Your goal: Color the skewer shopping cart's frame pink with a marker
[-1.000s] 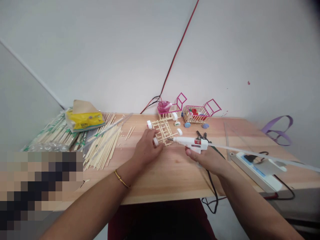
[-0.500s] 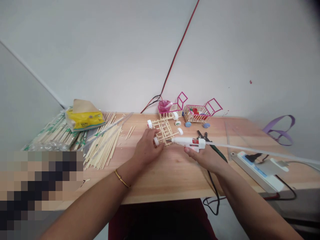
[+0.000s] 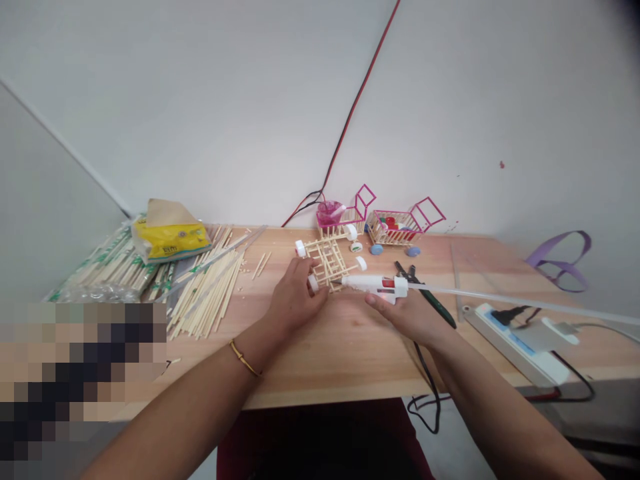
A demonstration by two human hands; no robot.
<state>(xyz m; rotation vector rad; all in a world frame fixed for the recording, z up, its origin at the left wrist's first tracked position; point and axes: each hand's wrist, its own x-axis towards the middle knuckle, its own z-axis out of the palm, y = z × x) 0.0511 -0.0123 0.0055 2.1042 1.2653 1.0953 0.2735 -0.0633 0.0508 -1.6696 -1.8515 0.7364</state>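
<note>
My left hand (image 3: 297,290) is closed on the near left corner of a small cart frame (image 3: 330,260) made of wooden sticks, with white bottle caps as wheels at its corners. My right hand (image 3: 405,313) grips a white hot glue gun (image 3: 375,285), its nozzle pointing left at the frame's near edge. Whether the tip touches the sticks I cannot tell. From the back of the gun a long clear glue stick (image 3: 500,297) runs off to the right. Part of the frame's left side is hidden by my fingers.
Two finished stick carts (image 3: 395,230) with pink trim stand by the wall. Loose sticks (image 3: 213,300) and a yellow tissue pack (image 3: 170,237) lie left. Green-handled pliers (image 3: 435,303), a power strip (image 3: 520,347) and a purple ribbon (image 3: 560,260) are right.
The glue gun and my right hand have shifted very slightly left. My left hand and the cart frame stay in place.
</note>
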